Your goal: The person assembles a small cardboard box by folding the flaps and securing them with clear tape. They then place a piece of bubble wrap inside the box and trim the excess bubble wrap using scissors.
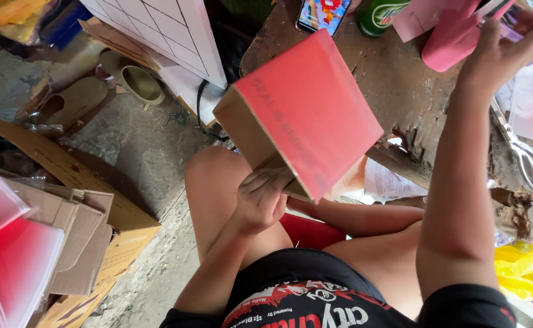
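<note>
Two hands at work: our left hand (260,197) grips the red paper bag (306,112), our right hand (500,45) pinches pink paper (454,33) above the wooden table (394,91)

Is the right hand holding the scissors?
No. The right hand reaches pink paper; the scissors lie untouched on the table.
</note>
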